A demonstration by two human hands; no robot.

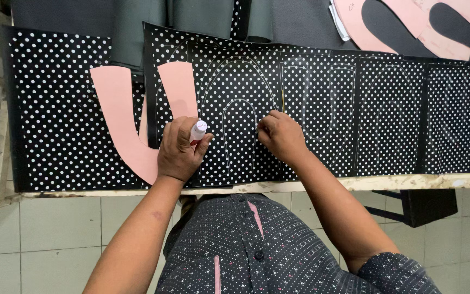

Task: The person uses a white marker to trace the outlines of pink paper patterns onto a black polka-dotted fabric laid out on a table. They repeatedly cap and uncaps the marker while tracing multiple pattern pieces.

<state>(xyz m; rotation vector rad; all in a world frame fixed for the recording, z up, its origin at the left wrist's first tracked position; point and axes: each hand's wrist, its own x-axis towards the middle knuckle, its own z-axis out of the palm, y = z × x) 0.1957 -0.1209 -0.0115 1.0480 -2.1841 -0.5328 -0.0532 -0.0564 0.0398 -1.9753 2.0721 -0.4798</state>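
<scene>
The left hand (180, 149) is closed around a white-capped marker (197, 130), tip down on the black white-dotted sheet (387, 114) — which lies flat along the bench (387, 182). The right hand (279, 135) is curled, fingertips pinching or pressing the sheet beside a traced U-shaped outline (239, 103); whether it holds anything I cannot tell. A pink U-shaped paper pattern (123, 114) lies just left of the left hand (partly under it). More pink patterns (409, 24) rest at the far edge. Judged step: tracing — outlines already drawn. The next stroke calls for a steady sheet and pattern.
</scene>
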